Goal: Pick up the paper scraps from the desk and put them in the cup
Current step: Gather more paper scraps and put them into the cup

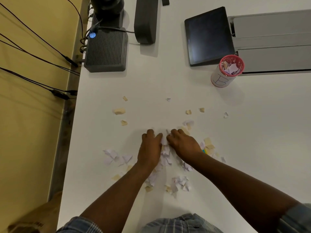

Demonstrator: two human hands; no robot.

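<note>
White and tan paper scraps (165,156) lie scattered over the middle of the white desk (252,132). My left hand (150,147) and my right hand (182,142) rest side by side on the pile, fingers curled, pressing a white clump of scraps between them. More scraps spread to the left (116,156) and below (180,182), and loose tan pieces (119,111) sit farther out. The cup (226,71), white with a red rim and a blue letter B, stands at the upper right with scraps inside it.
A dark tablet (208,36) leans behind the cup, beside a grey flat device (272,41). A ribbed grey box (106,49) and a dark stand (145,21) sit at the back left. Cables (42,61) run along the yellow wall past the desk's left edge.
</note>
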